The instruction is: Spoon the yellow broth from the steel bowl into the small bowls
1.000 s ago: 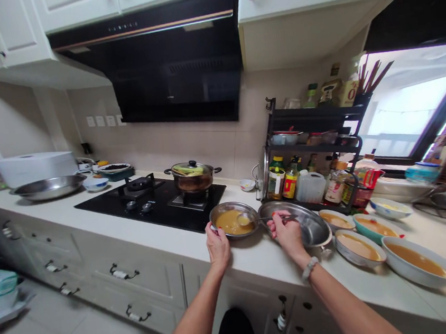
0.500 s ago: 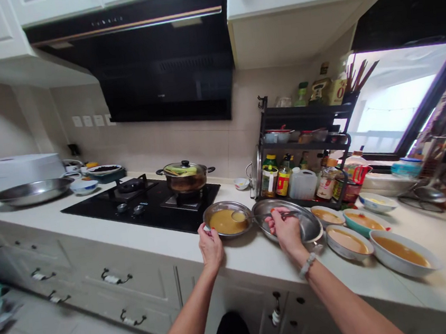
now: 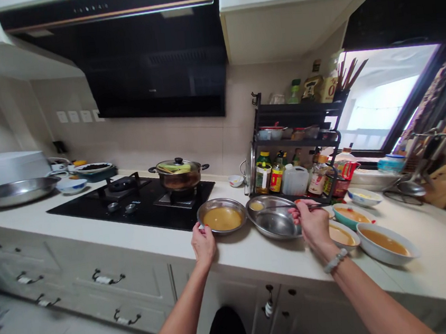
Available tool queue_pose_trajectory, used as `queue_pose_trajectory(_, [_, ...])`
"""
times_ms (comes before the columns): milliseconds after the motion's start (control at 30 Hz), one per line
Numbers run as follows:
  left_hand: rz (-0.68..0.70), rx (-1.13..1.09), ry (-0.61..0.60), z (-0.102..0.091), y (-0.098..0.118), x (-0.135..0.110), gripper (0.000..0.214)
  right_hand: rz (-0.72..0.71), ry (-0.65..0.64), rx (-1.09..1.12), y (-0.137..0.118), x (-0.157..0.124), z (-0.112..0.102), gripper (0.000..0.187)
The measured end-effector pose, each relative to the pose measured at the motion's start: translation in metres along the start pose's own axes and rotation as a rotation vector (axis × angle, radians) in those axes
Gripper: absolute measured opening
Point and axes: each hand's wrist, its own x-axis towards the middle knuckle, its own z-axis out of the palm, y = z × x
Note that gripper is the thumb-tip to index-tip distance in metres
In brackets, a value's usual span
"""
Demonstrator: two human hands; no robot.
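Red "0" on the carton (image 3: 330,87) atop the rack (image 3: 292,111) — bottle labels (image 3: 275,178) unreadable

The steel-grey bowl (image 3: 220,201) held ochre liquid (image 3: 222,219), the pan (image 3: 277,226) at its 3 o'clock was shiny silver, the hob (image 3: 91,206) black, the table (image 3: 256,254) white.

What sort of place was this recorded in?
A home kitchen, most likely: a black hob with a lidded pot under a range hood, a rack of sauce bottles, and bowls of yellow-brown liquid on the white counter.
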Motion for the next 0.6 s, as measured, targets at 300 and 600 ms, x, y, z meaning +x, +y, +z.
queue_pose_trajectory(300, [-0.001, -0.036, -0.016, -0.004, 0.0, 0.0, 0.047, -0.446, -0.277, -0.525, 0.011, -0.006, -0.054, 0.025])
queue_pose_trajectory(600, [0.004, -0.02, -0.022, -0.006, 0.003, -0.001, 0.046, -0.31, -0.282, -0.265, 0.005, -0.032, -0.003, 0.035])
